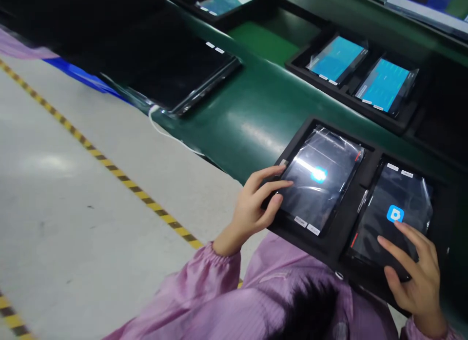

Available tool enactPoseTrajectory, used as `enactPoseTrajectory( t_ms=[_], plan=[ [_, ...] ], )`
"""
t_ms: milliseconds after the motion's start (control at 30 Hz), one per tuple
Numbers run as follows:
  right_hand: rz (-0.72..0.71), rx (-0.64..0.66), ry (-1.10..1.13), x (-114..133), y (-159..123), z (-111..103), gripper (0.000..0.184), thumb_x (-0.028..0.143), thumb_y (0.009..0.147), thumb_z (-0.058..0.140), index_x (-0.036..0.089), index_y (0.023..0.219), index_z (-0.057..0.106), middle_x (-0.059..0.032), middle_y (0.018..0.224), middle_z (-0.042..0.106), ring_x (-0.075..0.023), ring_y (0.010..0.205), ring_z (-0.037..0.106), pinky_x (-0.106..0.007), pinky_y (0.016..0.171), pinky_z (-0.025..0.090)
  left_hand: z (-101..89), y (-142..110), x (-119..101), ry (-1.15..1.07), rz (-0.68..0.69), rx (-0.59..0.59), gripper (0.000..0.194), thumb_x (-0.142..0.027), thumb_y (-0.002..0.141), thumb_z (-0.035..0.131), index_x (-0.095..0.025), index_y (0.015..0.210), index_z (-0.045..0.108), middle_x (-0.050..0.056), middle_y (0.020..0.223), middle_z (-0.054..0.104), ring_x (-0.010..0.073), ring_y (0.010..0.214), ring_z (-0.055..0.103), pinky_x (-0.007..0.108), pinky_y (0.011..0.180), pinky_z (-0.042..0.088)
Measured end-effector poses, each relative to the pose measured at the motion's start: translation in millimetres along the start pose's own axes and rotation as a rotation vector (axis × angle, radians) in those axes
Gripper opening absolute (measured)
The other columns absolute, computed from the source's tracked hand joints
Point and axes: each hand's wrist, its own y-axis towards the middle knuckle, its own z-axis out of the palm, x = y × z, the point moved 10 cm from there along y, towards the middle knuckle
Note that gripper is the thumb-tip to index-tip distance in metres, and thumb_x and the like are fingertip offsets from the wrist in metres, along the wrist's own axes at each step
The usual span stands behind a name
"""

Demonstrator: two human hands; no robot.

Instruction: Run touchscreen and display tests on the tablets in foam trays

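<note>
Fingers of my left hand (256,203) spread on the left tablet (320,181); right hand (413,271) fingers apart, tapping the right tablet (397,218). I advise light taps, tray (329,254) steadied.

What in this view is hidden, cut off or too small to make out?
- Labels on the left tablet: too small to read, head view.
- Left tablet's screen: glare on its plastic wrap washes out the icon.
- Right tablet: its near corner is covered by the right hand.
- Monitor at top right: cut off by the frame edge.
- Left hand: its palm side is turned away.
</note>
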Motion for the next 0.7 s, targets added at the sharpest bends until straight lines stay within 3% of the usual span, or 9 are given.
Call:
enactPoseTrajectory(
  t_ms=[133,467,700],
  plan=[
    [0.013,-0.021,0.003,-2.9,4.3,-2.6,0.029,0.030,0.103,0.058,0.023,0.126,0.073,-0.0110,0.149,0.058,-0.0296,0.131,0.059,-0.044,0.105,0.048,5.4,5.1,-8.6,0.020,0.081,0.008,0.029,-0.016,0.102,0.052,-0.024,0.121,0.073,0.012,0.140,0.067,0.0280,0.123,0.069,0.043,0.101,0.061],
    [0.011,-0.093,-0.058,2.4,11.3,-13.2,0.024,0.029,0.105,0.057,0.021,0.119,0.074,-0.0110,0.142,0.062,-0.0276,0.127,0.062,-0.040,0.102,0.049,11.1,5.4,-2.5,0.055,0.025,0.024,0.028,-0.023,0.103,0.051,-0.025,0.114,0.077,0.010,0.135,0.070,0.0287,0.119,0.070,0.047,0.100,0.061],
    [0.022,-0.099,-0.078,0.4,9.9,-13.9,0.022,0.029,0.104,0.059,0.022,0.118,0.074,-0.0101,0.140,0.063,-0.0272,0.125,0.063,-0.040,0.101,0.050,7.3,7.9,-16.7,0.055,0.145,-0.018,0.024,-0.016,0.101,0.056,-0.023,0.115,0.074,0.012,0.135,0.070,0.0279,0.116,0.072,0.043,0.095,0.061]
  ],
)
